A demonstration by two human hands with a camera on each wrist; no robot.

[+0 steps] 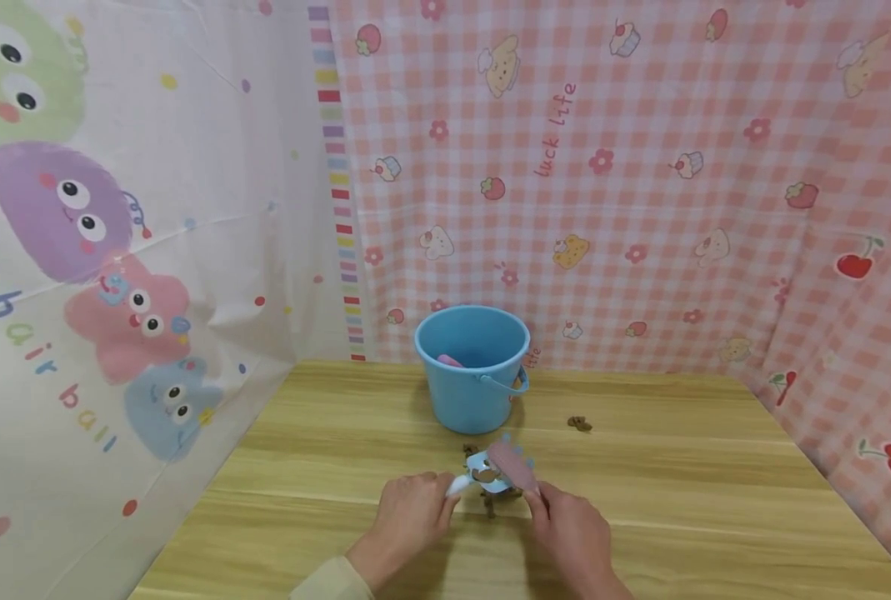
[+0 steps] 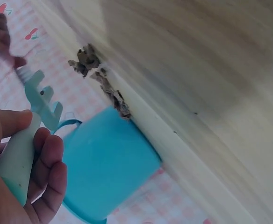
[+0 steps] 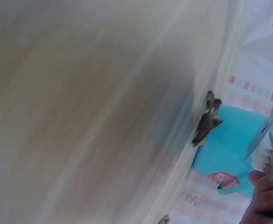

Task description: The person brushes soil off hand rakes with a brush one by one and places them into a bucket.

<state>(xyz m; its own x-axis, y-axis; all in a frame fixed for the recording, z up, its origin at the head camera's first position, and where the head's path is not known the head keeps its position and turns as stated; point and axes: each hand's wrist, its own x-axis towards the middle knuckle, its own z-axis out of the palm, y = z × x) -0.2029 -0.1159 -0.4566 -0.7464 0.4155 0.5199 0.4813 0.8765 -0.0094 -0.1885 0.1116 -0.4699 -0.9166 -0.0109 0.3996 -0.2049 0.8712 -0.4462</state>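
Observation:
My left hand [image 1: 415, 510] grips the pale handle [image 2: 17, 161] of a light blue toy rake, whose short-pronged head [image 2: 43, 100] is held over the table. Brown crumpled bits like dried leaves [image 1: 483, 476] lie on the rake head. From the other side, my right hand [image 1: 574, 531] holds a pink toy shovel [image 1: 513, 465] by its lower end, its blade overlapping the rake head in the head view. More brown leaf bits [image 2: 113, 95] lie on the table below the two tools and close to the blue bucket [image 1: 471, 402].
The bucket stands upright behind the hands, handle [image 1: 510, 387] hanging at its right, a pink item [image 1: 448, 360] inside. Another brown clump [image 1: 579, 423] lies to the right on the wood-grain table [image 1: 685, 483]. Patterned cloths [image 1: 640, 208] hang behind and at the sides.

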